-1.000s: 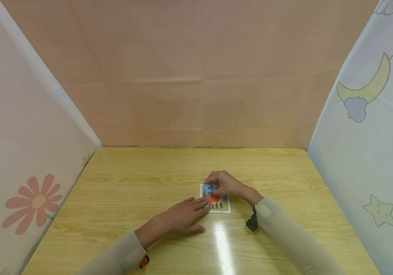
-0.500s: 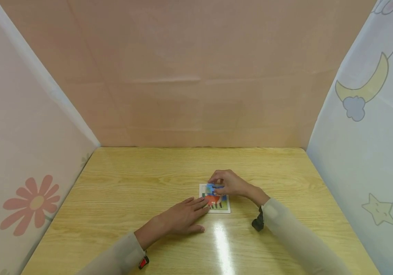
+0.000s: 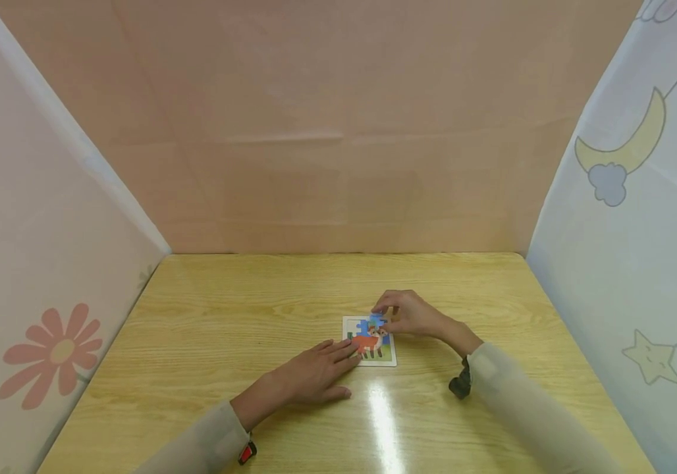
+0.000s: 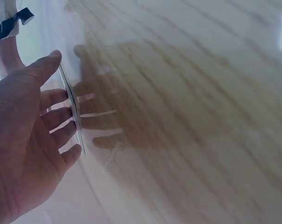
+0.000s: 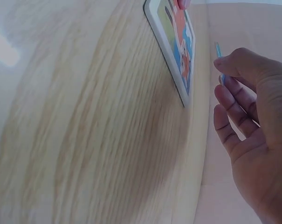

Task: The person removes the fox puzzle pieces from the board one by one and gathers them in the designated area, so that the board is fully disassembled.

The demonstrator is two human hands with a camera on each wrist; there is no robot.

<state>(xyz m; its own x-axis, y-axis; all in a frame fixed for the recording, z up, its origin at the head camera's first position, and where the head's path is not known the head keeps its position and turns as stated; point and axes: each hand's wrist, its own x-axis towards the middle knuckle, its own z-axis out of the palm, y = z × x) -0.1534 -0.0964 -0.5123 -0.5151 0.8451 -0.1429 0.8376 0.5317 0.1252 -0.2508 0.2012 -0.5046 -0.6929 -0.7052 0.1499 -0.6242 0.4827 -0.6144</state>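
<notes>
A small square jigsaw puzzle with a white border lies on the table, showing an orange fox-like animal on green and blue. Its upper left corner area is pale, without printed picture. My left hand rests with extended fingers on the puzzle's left edge; in the left wrist view those fingers reach its rim. Between thumb and index finger, my right hand pinches a blue puzzle piece, held above the board's upper right part. The right wrist view shows this piece edge-on, apart from the board.
The wood-grain table carries a bright glare streak in front of the puzzle. A plain peach-coloured backdrop rises behind it. Printed side panels stand left and right, with a flower and a moon.
My right hand has lifted the blue puzzle piece off the board's upper left and moved it rightward, baring a pale spot. The left hand has stayed in place.
</notes>
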